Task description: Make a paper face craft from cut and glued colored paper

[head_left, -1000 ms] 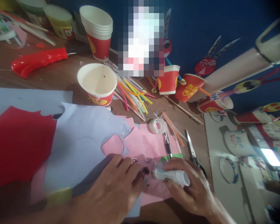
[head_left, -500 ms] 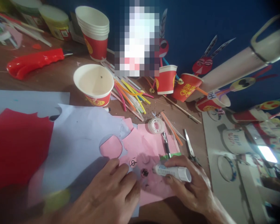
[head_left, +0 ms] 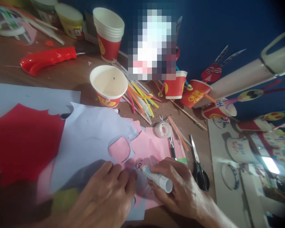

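Note:
My right hand [head_left: 175, 186] grips a white glue stick [head_left: 158, 179], tilted with its tip down on a small round paper piece [head_left: 139, 166] bearing a black mark. Close beside it, my left hand [head_left: 111, 190] rests on the papers with its fingers curled; whatever they may hold is hidden. Under both hands lies cut pink paper [head_left: 147, 144], partly over a large white sheet [head_left: 92, 126]. A clear tape roll [head_left: 163, 130] and a black pen [head_left: 172, 148] lie on the pink paper past my right hand.
Black-handled scissors [head_left: 199, 171] lie at right. Red paper [head_left: 28, 139] spreads at left, below a red-handled tool [head_left: 48, 58]. Behind stand an upright paper cup [head_left: 108, 84], stacked cups [head_left: 109, 41], loose straws [head_left: 142, 98] and decorated cups [head_left: 196, 93].
My right hand has moved left with the glue stick, from above the pink paper onto the round piece near my left hand. The view has shifted slightly left.

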Demonstrator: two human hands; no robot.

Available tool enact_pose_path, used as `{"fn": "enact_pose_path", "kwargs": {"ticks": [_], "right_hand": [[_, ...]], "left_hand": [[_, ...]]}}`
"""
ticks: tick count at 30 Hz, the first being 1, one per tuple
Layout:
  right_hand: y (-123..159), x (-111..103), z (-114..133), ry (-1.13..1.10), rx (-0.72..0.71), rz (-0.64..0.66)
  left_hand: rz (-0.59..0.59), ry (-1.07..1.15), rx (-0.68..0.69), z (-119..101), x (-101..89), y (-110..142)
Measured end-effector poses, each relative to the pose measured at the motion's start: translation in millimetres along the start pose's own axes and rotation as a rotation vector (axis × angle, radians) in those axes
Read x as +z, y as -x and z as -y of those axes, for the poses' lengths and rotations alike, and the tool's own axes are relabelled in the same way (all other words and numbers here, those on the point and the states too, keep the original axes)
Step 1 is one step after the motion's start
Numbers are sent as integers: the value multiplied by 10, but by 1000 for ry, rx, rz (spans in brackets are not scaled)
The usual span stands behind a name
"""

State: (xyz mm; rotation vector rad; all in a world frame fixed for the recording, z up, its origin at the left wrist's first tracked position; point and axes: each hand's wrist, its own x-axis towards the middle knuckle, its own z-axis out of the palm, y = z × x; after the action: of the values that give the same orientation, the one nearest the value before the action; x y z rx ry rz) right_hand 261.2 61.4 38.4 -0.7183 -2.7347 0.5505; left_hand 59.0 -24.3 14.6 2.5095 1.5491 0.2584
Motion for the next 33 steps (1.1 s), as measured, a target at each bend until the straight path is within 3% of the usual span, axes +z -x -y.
{"fn": "enact_pose_path", "kwargs": {"ticks": [12,19,26,33], "right_hand": [[-127,99,-9,-27,-18,80],[-81,69,-18,-46,75,155],[-132,113,32,-41,57,111],[-102,112,16,-38,90,96]], "left_hand": [[87,15,-5,-38,3,-25],[136,-19,24,-53,11,-19],[116,43,16,-59,53,-16],[95,-38,14,-91,87,43]]}}
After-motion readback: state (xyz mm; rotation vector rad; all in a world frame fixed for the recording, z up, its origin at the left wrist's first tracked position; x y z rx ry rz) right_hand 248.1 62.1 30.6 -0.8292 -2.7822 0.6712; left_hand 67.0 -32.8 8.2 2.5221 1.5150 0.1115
